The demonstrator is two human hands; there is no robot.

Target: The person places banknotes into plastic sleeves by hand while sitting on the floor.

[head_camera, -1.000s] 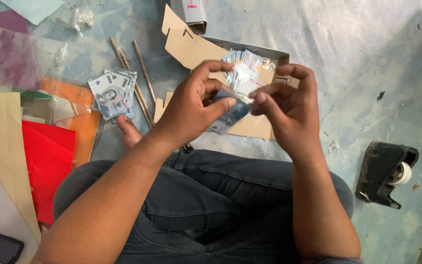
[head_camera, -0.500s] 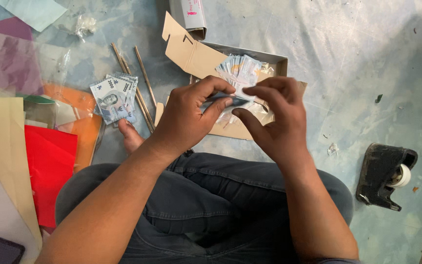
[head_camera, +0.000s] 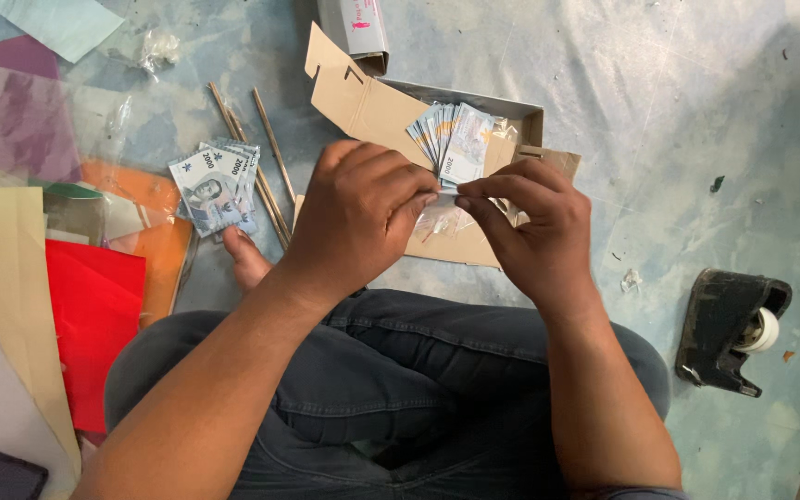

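nearby, banknote stack (head_camera: pixel 216 188), sticks (head_camera: pixel 266 167), tape dispenser (head_camera: pixel 729 329)

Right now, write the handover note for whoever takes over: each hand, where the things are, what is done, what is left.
Left hand: shut on the base of the note fan, together with the right.
Right hand: fingertips pinch the same fan at its base, where a bit of clear film shows.
Things: the fan is held above the open cardboard box. A second note stack lies on the floor to the left, beside thin sticks. Coloured paper sheets lie at far left, a tape dispenser at right.
Done: one fan is spread and gathered in the hands.
Left: the floor stack is untouched, and the sticks are unused.
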